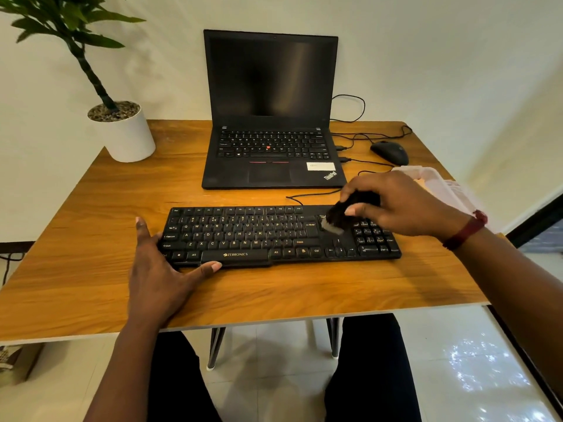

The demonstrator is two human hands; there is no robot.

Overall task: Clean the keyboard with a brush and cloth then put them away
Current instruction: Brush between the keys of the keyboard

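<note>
A black keyboard (pixel 243 236) lies across the front of the wooden table (pixel 91 214). My right hand (pixel 402 202) grips a dark brush (pixel 338 216), whose pale bristle tips touch the keys between the enter key and the number pad. My left hand (pixel 158 269) lies flat at the keyboard's left front corner, fingers spread, thumb along the front edge below the space bar. No cloth is visible.
An open black laptop (pixel 271 117) stands behind the keyboard, with a black mouse (pixel 391 152) and cables to its right. A clear plastic container (pixel 441 184) sits at the table's right edge behind my right hand. A white potted plant (pixel 125 132) occupies the back left corner.
</note>
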